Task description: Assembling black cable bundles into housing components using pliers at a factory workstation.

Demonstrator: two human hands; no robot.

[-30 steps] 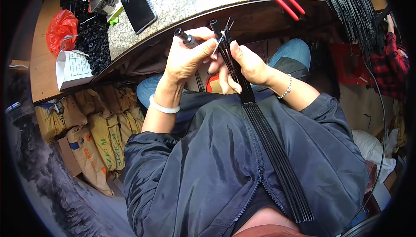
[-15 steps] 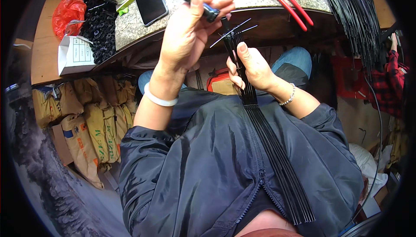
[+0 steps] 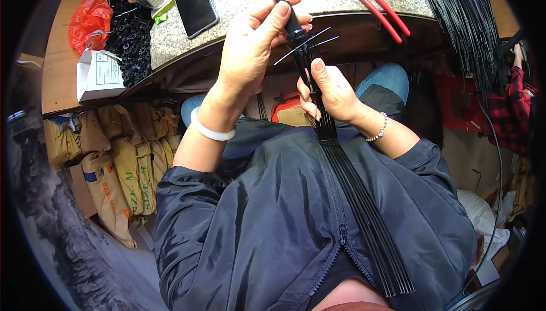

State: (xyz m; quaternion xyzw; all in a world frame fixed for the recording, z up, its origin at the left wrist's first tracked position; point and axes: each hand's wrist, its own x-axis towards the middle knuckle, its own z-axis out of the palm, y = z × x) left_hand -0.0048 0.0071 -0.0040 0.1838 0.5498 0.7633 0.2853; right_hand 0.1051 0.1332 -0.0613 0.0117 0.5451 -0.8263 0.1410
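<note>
The person's dark jacket point(image 3: 273, 208) fills the near middle. Beyond it spreads the bench point(image 3: 244, 12), with a speckled top and bare wood at its left. At the left, below the bench's near edge, tan and yellow sacks point(image 3: 128, 166) stand packed together. At the far right, a bunch of long thin black rods point(image 3: 455, 21) drapes down over the bench's edge. A slim black frame of ribs point(image 3: 364, 191) runs from just before the bench to the near right, its near half lying on the jacket. The right hand point(image 3: 338, 95) has its grip closed around this frame toward the far end. The left hand point(image 3: 244, 52), farther off and to the left, has its grip closed on a short black handle, pinched between thumb and fingers. On the bench, red-handled cutters point(image 3: 381, 15) lie to the right and a dark phone point(image 3: 195, 4) to the left. The black handle point(image 3: 293, 23) meets the frame's far end in line; how deeply it fits, I cannot tell. Smallest, thin pins point(image 3: 324, 41) stick out crosswise there.
</note>
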